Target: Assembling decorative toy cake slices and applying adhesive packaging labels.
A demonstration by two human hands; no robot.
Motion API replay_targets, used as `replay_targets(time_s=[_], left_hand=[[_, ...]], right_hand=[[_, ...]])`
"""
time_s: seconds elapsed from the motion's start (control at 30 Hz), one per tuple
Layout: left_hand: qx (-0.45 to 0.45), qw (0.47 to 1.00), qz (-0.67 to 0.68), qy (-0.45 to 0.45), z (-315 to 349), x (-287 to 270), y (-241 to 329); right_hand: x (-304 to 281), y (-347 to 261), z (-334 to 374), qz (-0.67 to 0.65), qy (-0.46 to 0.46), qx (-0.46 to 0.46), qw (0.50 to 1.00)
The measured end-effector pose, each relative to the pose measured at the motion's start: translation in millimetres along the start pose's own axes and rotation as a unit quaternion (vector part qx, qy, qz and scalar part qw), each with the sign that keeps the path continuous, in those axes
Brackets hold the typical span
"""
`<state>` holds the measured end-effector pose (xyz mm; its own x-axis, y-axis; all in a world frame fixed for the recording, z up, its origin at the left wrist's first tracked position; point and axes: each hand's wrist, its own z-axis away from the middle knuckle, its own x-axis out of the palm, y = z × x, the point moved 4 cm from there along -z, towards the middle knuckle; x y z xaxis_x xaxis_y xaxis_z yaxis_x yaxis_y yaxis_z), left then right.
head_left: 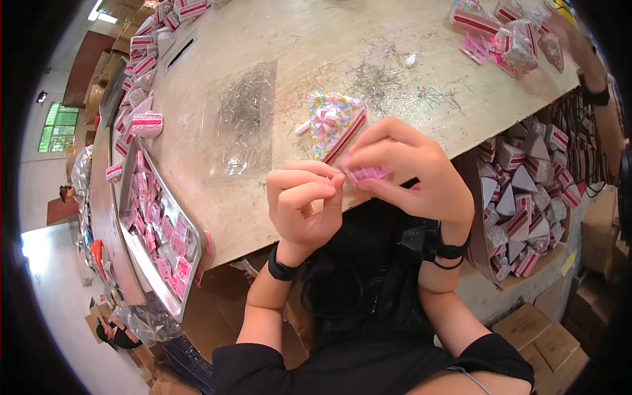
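1. Plainly, the relation that matters most is between the hands: the left hand lies at about eight o'clock from the right hand, their fingertips almost meeting.
2. The right hand is closed to a pinch on a pink tag, thumb below and fingers curled above it. The left hand's thumb and index tip are drawn together, the other fingers curled; I cannot tell whether anything thin sits between them.
3. The tag's long axis runs roughly from nine to three o'clock, its nine o'clock end toward the left fingertips, just beside them.
4. Beyond both hands, a cake-slice-shaped piece with a pink bow lies on the worktable. It stands near twelve to one o'clock from the left hand and ten o'clock from the right; neither hand is clearly nearer. Its red-striped side slants from seven to one o'clock, the lower point close behind the left fingertips; contact cannot be made out.
5. Loose pins are spread at eleven o'clock from the left hand; a metal tray of pink tags lies at nine, well apart.
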<state>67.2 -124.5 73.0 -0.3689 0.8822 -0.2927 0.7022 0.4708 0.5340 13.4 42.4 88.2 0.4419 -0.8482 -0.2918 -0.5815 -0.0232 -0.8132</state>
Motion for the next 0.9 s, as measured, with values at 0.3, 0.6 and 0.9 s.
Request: replay_targets(time_s=[0.3, 0.6, 0.9], left_hand=[[0.052, 0.998, -0.008, -0.014, -2.3, -2.4, 10.4], [0.025, 0.998, -0.013, -0.053, -3.5, 3.6, 10.7], [0.036, 0.988, 0.019, -0.147, -12.9, 12.4, 10.3]], right_hand=[[11.7, 9.1, -4.2, -0.089, -0.023, 0.018, 0.996], [13.7, 11.5, -3.2, -0.129, -0.024, 0.047, 0.990], [-1.2, 9.3, 15.8, -0.079, -0.101, 0.106, 0.986]])
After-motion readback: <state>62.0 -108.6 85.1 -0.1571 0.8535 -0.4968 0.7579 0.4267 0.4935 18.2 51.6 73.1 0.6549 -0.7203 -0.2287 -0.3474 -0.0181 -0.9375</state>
